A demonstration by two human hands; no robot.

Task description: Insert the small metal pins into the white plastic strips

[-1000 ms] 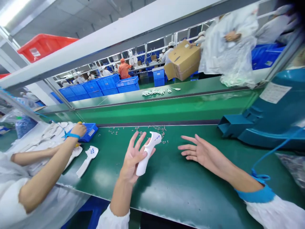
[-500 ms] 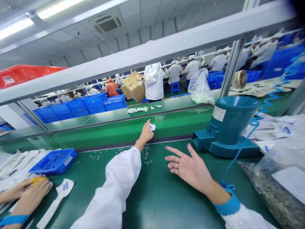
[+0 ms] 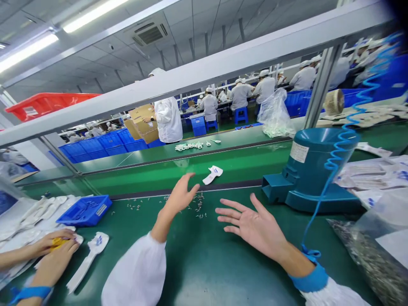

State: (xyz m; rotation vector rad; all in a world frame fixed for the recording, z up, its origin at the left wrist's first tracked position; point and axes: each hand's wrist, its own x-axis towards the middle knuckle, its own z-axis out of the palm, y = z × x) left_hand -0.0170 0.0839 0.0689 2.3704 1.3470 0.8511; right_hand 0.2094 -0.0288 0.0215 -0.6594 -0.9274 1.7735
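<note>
My left hand [image 3: 180, 194] is open and holds nothing, its thumb and fingers spread above the far side of the green bench. Just beyond its fingertips a white handle-shaped plastic part [image 3: 214, 173] with blue marks lies on the bright green conveyor belt [image 3: 153, 175], apart from the hand. My right hand [image 3: 251, 225] is open too, palm turned up, fingers spread, over the green bench [image 3: 204, 272], with a blue band round the wrist. Tiny metal-looking pieces [image 3: 199, 204] are scattered on the bench between and beyond both hands.
At right stand a teal hopper-like machine [image 3: 318, 170], a coiled blue hose [image 3: 334, 157] and a bag of small parts [image 3: 360, 255]. Left are a blue tray [image 3: 86, 210], a long white part [image 3: 87, 261] and a co-worker's hands [image 3: 55, 255] holding something yellow. A metal rail [image 3: 197, 70] crosses above.
My left hand has let go of the white part, which now lies on the belt, and has drawn back toward me. My right hand stays open in nearly the same place.
</note>
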